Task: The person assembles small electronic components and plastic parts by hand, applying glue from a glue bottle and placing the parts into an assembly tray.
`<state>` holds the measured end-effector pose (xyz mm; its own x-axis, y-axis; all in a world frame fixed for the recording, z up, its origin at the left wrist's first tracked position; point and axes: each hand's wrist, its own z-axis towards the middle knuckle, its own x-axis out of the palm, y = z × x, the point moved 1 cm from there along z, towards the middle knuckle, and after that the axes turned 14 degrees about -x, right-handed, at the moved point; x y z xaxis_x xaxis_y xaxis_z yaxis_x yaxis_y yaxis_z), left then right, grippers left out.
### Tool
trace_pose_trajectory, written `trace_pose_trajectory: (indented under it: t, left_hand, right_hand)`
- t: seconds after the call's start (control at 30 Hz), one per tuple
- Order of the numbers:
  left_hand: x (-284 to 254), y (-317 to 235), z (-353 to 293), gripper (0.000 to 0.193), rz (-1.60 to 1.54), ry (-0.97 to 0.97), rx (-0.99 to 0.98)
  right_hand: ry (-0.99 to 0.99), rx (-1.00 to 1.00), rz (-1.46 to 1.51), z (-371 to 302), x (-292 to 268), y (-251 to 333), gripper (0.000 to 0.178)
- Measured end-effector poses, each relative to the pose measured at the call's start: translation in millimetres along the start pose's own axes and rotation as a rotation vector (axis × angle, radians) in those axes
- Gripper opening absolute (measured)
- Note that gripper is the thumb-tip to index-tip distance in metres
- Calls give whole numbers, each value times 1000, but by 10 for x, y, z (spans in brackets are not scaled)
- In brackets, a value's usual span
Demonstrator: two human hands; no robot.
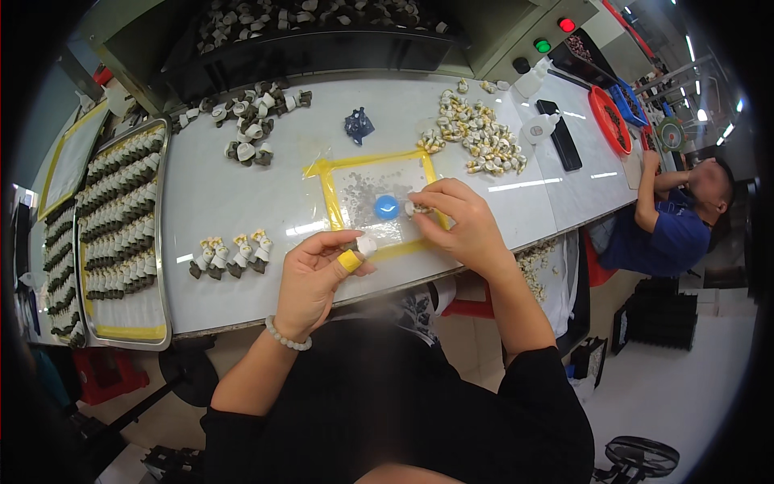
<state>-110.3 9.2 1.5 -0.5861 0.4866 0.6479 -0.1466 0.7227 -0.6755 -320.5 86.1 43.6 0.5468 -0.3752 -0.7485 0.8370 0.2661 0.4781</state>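
My left hand [309,278], with yellow tape wrapped round its thumb, grips a small white and dark figurine body [366,245] over the front of the table. In the fingertips of my right hand [468,226] is a small white and yellowish figurine head [414,208], just right of a round blue blob or cap [387,207]. The blue thing lies on a spotted clear sheet bordered with yellow tape [329,198]. Left of my left hand stand several white figurines with yellow-topped heads and dark bases [234,255].
Figurine heads [484,135] lie heaped at the back right, near white bottles [538,127] and a black phone [559,135]. Loose bodies [251,121] and crumpled blue film [359,125] lie farther back. A metal tray [165,242] of figurines is at left. Another person [669,214] sits at right.
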Motion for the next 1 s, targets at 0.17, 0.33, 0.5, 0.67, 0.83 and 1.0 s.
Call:
trace_pose_trajectory:
  t: [0.17,0.33,0.5,0.67,0.83,1.0]
  left_hand:
    - [5,-7,-11,25,-8,14,8]
    - [11,-11,-15,22,-17,19,32]
    - [-25,11,-12,22,-25,19,46]
    - [8,8,-2,21,-19,25,60]
    - [13,14,-19,22,-14,6,55]
    - [4,31,-5,22,-26,27,69]
  right_hand:
    - [102,-205,-64,207,102,12,23]
    - [172,-237,-121,267,123,34,22]
    - [147,-213,-51,262,123,28,21]
    - [-20,46,311,139,68,98,24]
    - [-23,94,498,74,76,212,25]
    - [4,94,548,86,70,324,27]
